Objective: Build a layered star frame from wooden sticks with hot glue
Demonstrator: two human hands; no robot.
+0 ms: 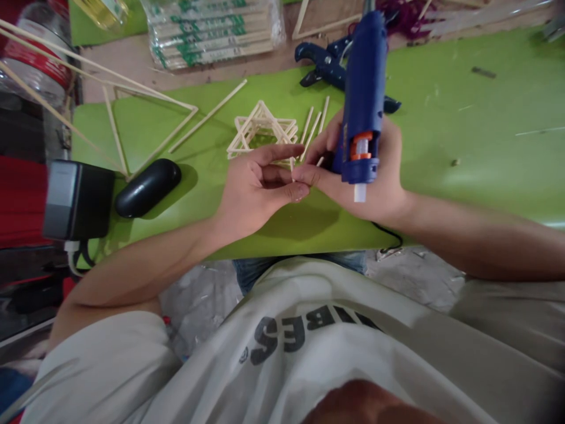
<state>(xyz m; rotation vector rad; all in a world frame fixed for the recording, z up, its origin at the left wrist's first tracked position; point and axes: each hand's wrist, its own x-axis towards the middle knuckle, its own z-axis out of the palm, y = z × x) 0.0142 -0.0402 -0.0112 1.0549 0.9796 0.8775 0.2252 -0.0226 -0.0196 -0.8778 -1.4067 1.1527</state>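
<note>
My right hand [375,176] grips a blue glue gun [362,100], its nozzle pointing away from me and a white glue stick poking out at the back. My left hand [256,188] meets the right hand's fingertips, its fingers pinching a short wooden stick [293,168] that is mostly hidden. Just beyond the fingers lies a star-shaped frame of glued sticks [261,131] on the green table [463,147]. Three loose short sticks [312,126] lie beside the frame.
A large triangle of long sticks [145,126] and a black oval case [148,187] lie at the left, next to a black and grey box [77,200]. Blue pliers [324,62] rest behind the glue gun. Packs of chopsticks [212,29] sit at the back.
</note>
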